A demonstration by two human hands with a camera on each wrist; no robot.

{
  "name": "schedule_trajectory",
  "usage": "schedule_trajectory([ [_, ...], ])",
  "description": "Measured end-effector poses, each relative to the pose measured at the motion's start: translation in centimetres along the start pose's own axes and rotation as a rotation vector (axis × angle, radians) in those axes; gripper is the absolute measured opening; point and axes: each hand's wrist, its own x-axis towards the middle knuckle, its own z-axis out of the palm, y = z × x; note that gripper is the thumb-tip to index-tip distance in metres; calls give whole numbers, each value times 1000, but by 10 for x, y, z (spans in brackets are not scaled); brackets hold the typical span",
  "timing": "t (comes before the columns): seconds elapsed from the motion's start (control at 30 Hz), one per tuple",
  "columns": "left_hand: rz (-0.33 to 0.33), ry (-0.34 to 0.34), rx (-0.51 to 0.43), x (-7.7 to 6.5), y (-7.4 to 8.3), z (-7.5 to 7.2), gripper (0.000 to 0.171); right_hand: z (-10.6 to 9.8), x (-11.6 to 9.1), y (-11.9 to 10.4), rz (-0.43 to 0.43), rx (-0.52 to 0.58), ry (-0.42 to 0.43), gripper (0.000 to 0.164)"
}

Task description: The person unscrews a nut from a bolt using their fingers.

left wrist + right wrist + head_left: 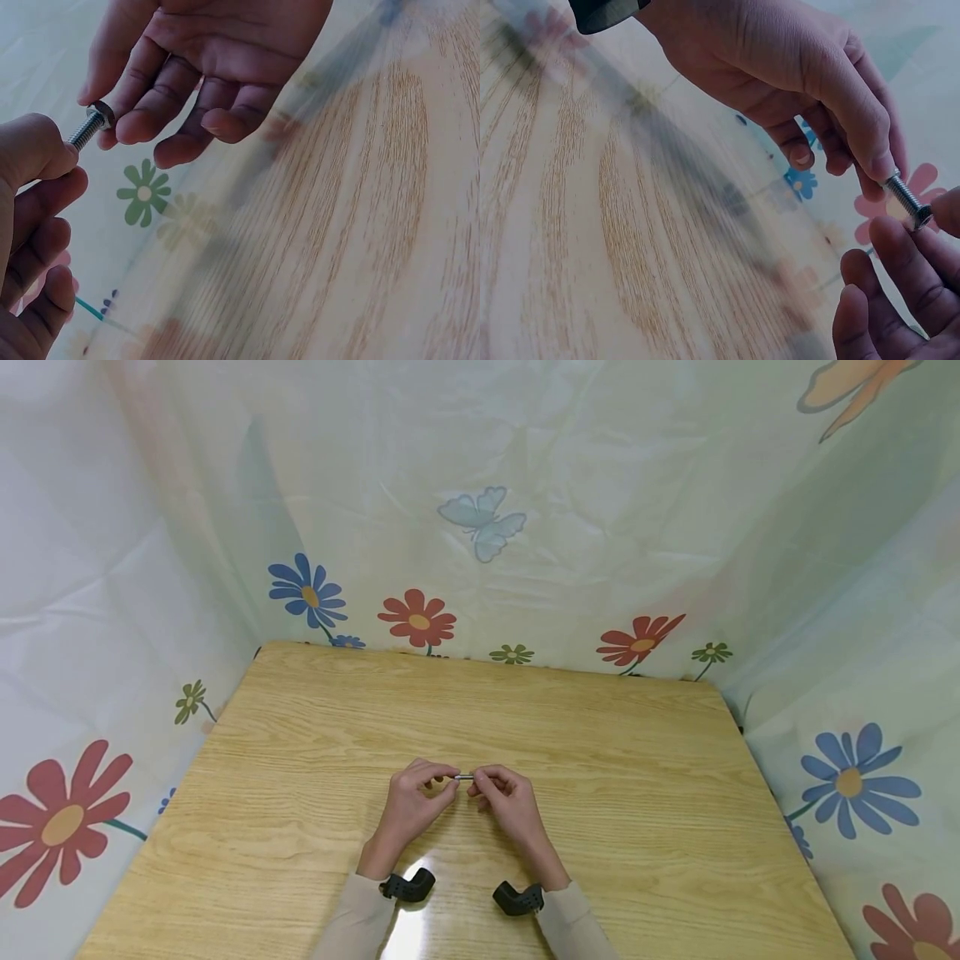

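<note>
A small silver threaded bolt (pixel 465 777) is held level between the two hands, above the table. My left hand (pixel 417 797) pinches its shaft between thumb and forefinger; threads show just past the thumb in the left wrist view. On the right end of the bolt (pixel 88 129) sits a wider, hex-shaped piece (pixel 100 114), a head or a nut. My right hand (pixel 510 802) has thumb and forefinger at that wide end, pinching it. Its other fingers (pixel 187 139) are loosely bent. Seen from the right wrist, the threaded shaft (pixel 906 197) spans the short gap between both hands.
A light wood table (pixel 637 793) lies under the hands. Pale curtains (pixel 585 485) printed with flowers and butterflies hang along its back and sides. Each wrist wears a black strapped device, one on the left (pixel 408 886) and one on the right (pixel 517 899).
</note>
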Motion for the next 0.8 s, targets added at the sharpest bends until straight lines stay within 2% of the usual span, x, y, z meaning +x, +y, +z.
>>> schedule_trajectory([
  [0.33,-8,7,12,-2,1,0,16,-2,-1,-1,-136,7,-45,23],
  [0.57,-20,-1,6,-2,0,0,15,-2,-2,-1,-130,20,-38,22],
  [0.8,-11,5,4,-3,-2,1,16,-2,-1,1,-161,27,-37,26],
])
